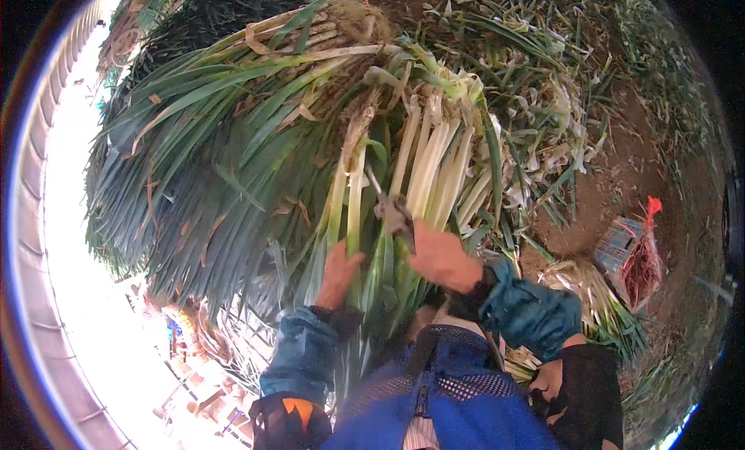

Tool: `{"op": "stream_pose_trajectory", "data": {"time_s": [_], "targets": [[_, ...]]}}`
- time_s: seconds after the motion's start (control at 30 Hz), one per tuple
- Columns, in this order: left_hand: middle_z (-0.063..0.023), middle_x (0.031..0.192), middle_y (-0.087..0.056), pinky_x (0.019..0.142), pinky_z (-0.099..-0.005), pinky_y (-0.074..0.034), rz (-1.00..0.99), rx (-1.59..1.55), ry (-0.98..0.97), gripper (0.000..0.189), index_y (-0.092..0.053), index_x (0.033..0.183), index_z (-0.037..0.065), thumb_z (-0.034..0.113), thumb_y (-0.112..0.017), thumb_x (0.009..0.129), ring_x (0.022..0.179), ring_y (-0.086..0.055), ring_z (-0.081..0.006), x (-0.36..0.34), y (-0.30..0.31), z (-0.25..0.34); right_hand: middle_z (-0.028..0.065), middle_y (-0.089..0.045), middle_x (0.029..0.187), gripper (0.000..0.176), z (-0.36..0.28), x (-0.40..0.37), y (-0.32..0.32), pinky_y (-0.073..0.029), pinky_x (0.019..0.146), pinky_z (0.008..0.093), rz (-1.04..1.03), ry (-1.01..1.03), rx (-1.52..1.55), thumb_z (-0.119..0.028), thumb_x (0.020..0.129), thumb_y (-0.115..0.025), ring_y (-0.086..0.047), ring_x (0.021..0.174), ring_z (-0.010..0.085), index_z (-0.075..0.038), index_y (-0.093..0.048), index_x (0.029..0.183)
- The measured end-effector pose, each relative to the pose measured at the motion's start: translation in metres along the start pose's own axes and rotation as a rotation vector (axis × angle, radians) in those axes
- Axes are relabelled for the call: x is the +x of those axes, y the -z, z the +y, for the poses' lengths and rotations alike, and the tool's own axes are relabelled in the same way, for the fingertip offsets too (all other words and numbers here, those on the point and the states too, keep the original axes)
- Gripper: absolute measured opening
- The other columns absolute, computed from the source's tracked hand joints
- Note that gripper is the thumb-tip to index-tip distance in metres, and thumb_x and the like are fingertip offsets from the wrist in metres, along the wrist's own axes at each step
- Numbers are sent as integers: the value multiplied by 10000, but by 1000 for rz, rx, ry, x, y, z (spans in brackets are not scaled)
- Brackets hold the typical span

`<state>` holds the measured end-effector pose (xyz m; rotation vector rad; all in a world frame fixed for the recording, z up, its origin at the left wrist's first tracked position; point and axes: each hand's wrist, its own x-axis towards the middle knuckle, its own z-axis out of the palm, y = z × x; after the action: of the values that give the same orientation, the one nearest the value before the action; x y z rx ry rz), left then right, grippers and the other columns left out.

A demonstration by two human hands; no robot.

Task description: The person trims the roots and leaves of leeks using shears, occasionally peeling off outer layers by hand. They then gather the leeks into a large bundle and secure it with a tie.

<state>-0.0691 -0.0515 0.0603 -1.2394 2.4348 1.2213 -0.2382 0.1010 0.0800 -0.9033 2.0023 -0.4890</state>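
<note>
Near the middle of the head view, my left hand (337, 273) is closed round the green part of a leek (355, 209), whose brown, rooty end points away from me. To its right, my right hand (444, 257) grips a grey hand tool (394, 215) with a thin metal end. This end reaches up and left, close beside the leek's pale shank. I cannot make out the tool's exact kind. Beyond my right hand lie several leeks with pale, peeled shanks (434, 166), side by side, their green leaves running toward my lap.
A large heap of leeks (209, 163) with long dark leaves fills the left. Stripped leaves (543, 116) litter the ground behind and to the right. A small bundle of leeks (594, 295) lies at right, beside a box with red netting (632, 256).
</note>
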Motion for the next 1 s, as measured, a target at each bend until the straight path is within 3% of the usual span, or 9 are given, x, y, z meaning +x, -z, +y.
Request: {"op": "stream_pose_trajectory", "data": {"time_s": [0.13,0.2,0.27,0.33,0.53,0.67,0.77,0.87,1.0], "targets": [[-244,981,-584,797,-434,-431,-103,-136,61,425,-509,1093,-8,218,-590,742,936,-556,-390,-6,4,-8,256,-592,780,500,-13,-34,0,-469,681,484,-164,-7,-19,-297,760,-563,-587,768,432,49,-382,1072],[-230,937,-593,776,-422,-438,-25,-40,-248,404,-518,1085,-11,203,-582,749,896,-566,-375,-17,-2,-43,258,-594,799,531,-13,-16,2,-472,682,481,-120,-6,-59,-294,756,-566,-589,768,428,60,-373,1102],[-180,881,-590,731,-381,-440,-24,-65,-252,391,-525,1079,-21,201,-574,760,830,-563,-311,-18,3,-43,258,-597,823,561,1,22,-1,-477,679,473,25,46,-23,-298,758,-562,-591,781,419,75,-359,1125],[-94,812,-575,662,-310,-435,-110,-213,43,390,-530,1074,-37,212,-565,776,739,-548,-199,-23,22,2,256,-597,818,555,8,58,2,-478,676,470,80,30,0,-299,761,-559,-590,787,416,76,-358,1117],[4,720,-532,494,-223,-388,-191,-690,227,318,-536,1055,24,174,-546,776,568,-484,-80,-22,61,31,256,-588,802,534,-20,18,24,-472,673,472,27,164,31,-294,757,-565,-585,786,420,46,-359,1112],[-7,767,-550,555,-240,-413,-215,-693,151,339,-544,1085,-7,139,-522,780,641,-495,-82,-13,61,22,245,-583,786,598,-24,5,17,-466,666,469,7,117,-31,-316,758,-579,-582,775,425,52,-339,1163],[-25,836,-573,628,-251,-432,-239,-614,158,359,-539,1103,-8,137,-529,774,717,-518,-107,-12,50,33,247,-581,781,630,-5,40,5,-468,664,463,145,102,-46,-320,756,-588,-584,773,425,55,-330,1190],[-38,919,-584,709,-266,-440,-214,-575,70,383,-529,1121,-16,132,-536,767,806,-532,-139,-8,40,24,259,-583,785,651,-9,17,16,-471,670,462,198,217,-56,-308,746,-615,-587,778,426,56,-332,1204],[-85,969,-594,779,-287,-436,-179,-519,-5,402,-519,1134,-23,137,-536,765,886,-539,-173,14,46,42,254,-582,764,660,-33,-29,36,-472,659,471,-14,71,-29,-292,744,-627,-590,759,428,46,-329,1225]]}}
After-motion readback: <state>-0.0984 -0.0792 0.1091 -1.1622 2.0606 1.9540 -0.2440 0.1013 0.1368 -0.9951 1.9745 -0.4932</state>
